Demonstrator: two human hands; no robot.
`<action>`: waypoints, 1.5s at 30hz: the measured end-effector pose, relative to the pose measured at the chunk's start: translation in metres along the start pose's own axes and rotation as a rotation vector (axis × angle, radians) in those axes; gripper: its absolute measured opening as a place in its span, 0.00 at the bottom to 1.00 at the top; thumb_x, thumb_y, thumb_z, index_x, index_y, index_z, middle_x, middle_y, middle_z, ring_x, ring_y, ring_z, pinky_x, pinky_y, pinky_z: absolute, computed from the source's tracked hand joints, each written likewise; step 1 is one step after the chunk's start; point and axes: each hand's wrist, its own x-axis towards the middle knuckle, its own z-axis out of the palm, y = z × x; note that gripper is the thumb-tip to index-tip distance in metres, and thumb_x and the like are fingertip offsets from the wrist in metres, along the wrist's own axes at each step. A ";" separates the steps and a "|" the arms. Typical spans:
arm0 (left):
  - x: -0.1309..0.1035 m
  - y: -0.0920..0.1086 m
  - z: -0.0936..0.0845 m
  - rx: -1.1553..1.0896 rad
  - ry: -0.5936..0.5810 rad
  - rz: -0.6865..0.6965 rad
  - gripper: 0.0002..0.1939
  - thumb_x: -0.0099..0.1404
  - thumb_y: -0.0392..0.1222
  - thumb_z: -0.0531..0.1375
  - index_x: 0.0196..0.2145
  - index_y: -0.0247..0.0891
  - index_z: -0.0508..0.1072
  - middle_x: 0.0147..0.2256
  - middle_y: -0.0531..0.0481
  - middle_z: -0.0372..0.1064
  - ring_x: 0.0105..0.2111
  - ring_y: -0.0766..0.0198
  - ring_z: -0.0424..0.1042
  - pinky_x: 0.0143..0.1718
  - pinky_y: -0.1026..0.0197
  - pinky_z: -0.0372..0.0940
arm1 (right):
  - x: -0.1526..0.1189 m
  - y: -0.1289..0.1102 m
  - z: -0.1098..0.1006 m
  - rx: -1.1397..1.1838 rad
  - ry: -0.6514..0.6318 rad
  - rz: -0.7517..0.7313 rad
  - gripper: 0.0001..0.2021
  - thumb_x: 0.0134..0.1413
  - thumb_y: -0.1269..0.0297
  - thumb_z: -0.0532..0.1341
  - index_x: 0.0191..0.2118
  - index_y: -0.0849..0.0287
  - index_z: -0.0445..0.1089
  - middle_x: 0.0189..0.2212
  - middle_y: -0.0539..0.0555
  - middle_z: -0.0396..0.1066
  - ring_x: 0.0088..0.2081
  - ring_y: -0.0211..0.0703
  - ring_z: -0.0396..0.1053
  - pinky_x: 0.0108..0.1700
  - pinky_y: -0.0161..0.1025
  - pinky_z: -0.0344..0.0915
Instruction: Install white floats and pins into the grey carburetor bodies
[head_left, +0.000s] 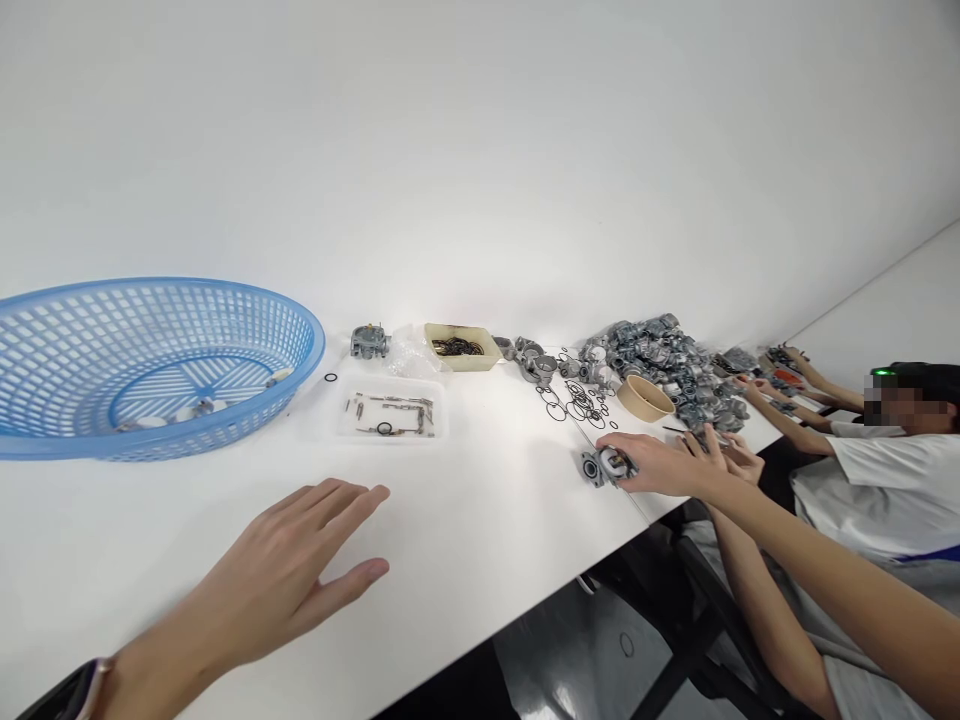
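Observation:
My left hand [300, 565] hovers over or rests on the white table, fingers stretched and thumb apart, with nothing in it. My right hand [664, 465] reaches out to the right and grips a grey metal carburetor body [594, 468], its round flange pointing left. Beyond my left hand lies a clear plastic tray [352, 432] with small brass pins or jets and a black ring. Loose black O-rings [581, 400] are spread on the table past the carburetor body.
A blue plastic basket [311, 345] with a few parts stands at left. Farther back are a single carburetor [369, 342], a yellowish box [472, 362] of black rings, a brown round container [646, 398] and a heap of carburetors [660, 350]. Co-workers' hands [720, 455] work at right.

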 end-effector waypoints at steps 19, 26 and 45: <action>-0.002 -0.003 0.003 0.023 -0.050 0.016 0.26 0.76 0.56 0.56 0.65 0.42 0.65 0.49 0.42 0.77 0.44 0.49 0.79 0.44 0.51 0.71 | -0.005 0.058 0.010 -0.106 -0.035 0.101 0.34 0.50 0.61 0.62 0.65 0.52 0.67 0.64 0.62 0.70 0.61 0.69 0.70 0.57 0.53 0.70; -0.003 -0.006 0.005 0.024 -0.028 0.019 0.27 0.75 0.57 0.57 0.65 0.43 0.67 0.49 0.43 0.78 0.44 0.48 0.79 0.44 0.51 0.71 | -0.009 0.073 0.013 -0.133 -0.040 0.110 0.36 0.48 0.64 0.62 0.67 0.54 0.66 0.64 0.62 0.70 0.63 0.68 0.69 0.60 0.53 0.69; -0.007 -0.010 0.010 0.047 -0.036 0.028 0.29 0.74 0.58 0.58 0.67 0.44 0.65 0.50 0.44 0.78 0.46 0.48 0.79 0.46 0.50 0.71 | -0.022 0.072 0.006 -0.143 0.028 0.164 0.39 0.44 0.67 0.63 0.67 0.52 0.66 0.66 0.62 0.69 0.60 0.66 0.73 0.56 0.52 0.73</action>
